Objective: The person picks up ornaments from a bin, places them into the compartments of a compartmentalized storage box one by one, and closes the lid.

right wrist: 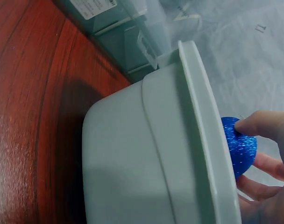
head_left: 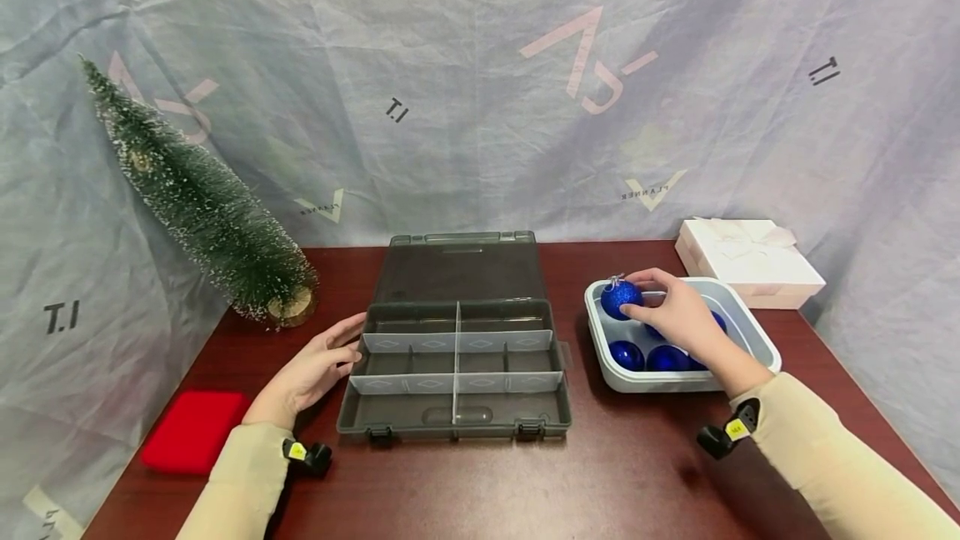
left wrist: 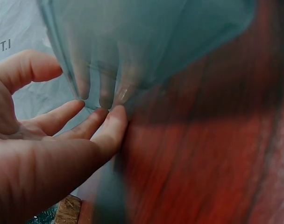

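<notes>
A glittery blue Christmas ball (head_left: 621, 299) is pinched between the thumb and fingers of my right hand (head_left: 680, 317), over the left part of a pale plastic basin (head_left: 757, 340). In the right wrist view the glitter ball (right wrist: 239, 147) shows beyond the basin's rim. More blue balls (head_left: 626, 355) lie in the basin, partly hidden by the hand. My left hand (head_left: 318, 369) touches the left side of a grey translucent divider box (head_left: 453, 415), its fingers fairly straight. The box stands with its lid (head_left: 461, 269) folded back, and its compartments hold nothing visible.
A small frosted Christmas tree (head_left: 202, 198) on a wooden base leans at the back left. A red item (head_left: 197, 432) lies at the front left. Behind the basin sits a white gift box (head_left: 750, 261) with a bow. A grey printed cloth hangs behind the table.
</notes>
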`<move>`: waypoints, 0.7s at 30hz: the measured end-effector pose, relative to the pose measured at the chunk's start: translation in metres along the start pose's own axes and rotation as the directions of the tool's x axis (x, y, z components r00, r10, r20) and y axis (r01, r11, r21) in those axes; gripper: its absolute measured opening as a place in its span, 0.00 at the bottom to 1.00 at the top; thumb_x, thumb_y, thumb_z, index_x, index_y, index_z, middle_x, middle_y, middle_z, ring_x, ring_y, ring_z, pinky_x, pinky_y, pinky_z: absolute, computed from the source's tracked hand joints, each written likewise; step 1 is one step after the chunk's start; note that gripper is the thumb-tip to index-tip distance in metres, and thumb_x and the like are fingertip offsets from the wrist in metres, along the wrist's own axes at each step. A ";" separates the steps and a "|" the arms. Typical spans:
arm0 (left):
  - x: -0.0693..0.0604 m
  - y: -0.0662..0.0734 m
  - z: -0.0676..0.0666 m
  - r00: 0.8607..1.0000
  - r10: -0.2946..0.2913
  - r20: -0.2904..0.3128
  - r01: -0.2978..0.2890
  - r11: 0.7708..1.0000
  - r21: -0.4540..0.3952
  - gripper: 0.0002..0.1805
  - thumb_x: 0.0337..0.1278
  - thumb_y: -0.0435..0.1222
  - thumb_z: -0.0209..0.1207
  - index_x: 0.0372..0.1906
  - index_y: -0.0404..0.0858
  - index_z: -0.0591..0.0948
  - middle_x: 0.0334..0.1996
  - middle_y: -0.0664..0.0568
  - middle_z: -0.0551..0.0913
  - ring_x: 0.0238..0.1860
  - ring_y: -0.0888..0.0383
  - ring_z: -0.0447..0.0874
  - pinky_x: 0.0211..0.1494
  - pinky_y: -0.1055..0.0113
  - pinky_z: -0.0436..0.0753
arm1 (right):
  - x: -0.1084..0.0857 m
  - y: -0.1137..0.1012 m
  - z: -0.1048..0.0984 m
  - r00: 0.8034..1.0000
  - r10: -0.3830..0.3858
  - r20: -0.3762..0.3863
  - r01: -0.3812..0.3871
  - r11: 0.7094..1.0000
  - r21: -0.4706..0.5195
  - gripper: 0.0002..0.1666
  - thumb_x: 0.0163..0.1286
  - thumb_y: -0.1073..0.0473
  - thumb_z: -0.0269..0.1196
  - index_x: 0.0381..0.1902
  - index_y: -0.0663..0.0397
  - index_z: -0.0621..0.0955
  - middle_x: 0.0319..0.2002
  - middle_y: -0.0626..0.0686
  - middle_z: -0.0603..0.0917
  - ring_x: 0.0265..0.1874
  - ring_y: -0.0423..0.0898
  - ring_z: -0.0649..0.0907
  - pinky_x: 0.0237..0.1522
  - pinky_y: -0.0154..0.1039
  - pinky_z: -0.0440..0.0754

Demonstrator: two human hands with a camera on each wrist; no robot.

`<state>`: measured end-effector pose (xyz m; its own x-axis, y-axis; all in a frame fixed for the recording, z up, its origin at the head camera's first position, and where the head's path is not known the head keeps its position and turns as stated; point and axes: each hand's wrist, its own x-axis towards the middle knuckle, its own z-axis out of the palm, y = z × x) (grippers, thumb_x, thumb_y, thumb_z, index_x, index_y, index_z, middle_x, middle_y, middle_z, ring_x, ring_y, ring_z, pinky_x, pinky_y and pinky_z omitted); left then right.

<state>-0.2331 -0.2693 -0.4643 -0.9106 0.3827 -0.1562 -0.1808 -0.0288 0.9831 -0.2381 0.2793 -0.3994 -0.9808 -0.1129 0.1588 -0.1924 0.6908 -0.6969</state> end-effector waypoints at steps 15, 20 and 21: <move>0.000 0.000 -0.001 1.000 0.007 0.024 -0.006 0.999 -0.034 0.41 0.70 0.22 0.48 0.82 0.34 0.46 0.81 0.39 0.42 0.42 0.64 0.75 0.49 0.67 0.70 | 0.011 -0.031 0.012 0.997 -0.048 -0.062 0.057 0.987 0.148 0.29 0.68 0.55 0.72 0.65 0.55 0.80 0.58 0.64 0.83 0.57 0.62 0.82 0.55 0.58 0.79; 0.000 0.000 0.000 1.000 0.003 0.031 -0.002 0.999 -0.034 0.41 0.70 0.22 0.47 0.83 0.35 0.45 0.81 0.39 0.41 0.46 0.63 0.73 0.55 0.65 0.67 | 0.015 -0.046 0.023 0.997 -0.065 -0.031 0.071 0.973 0.220 0.29 0.67 0.57 0.72 0.64 0.56 0.80 0.59 0.63 0.83 0.59 0.61 0.81 0.55 0.55 0.79; 0.000 0.000 0.000 1.000 0.003 0.031 -0.002 0.999 -0.035 0.41 0.70 0.22 0.47 0.83 0.35 0.45 0.81 0.39 0.40 0.47 0.63 0.73 0.56 0.65 0.67 | 0.016 -0.049 0.025 0.997 -0.067 -0.028 0.071 0.971 0.229 0.28 0.67 0.58 0.72 0.64 0.56 0.80 0.58 0.62 0.83 0.59 0.60 0.81 0.55 0.53 0.80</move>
<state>-0.2333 -0.2696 -0.4643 -0.8990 0.4113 -0.1502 -0.1921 -0.0622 0.9794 -0.2453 0.2252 -0.3801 -0.9645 -0.1391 0.2243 -0.2640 0.4990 -0.8254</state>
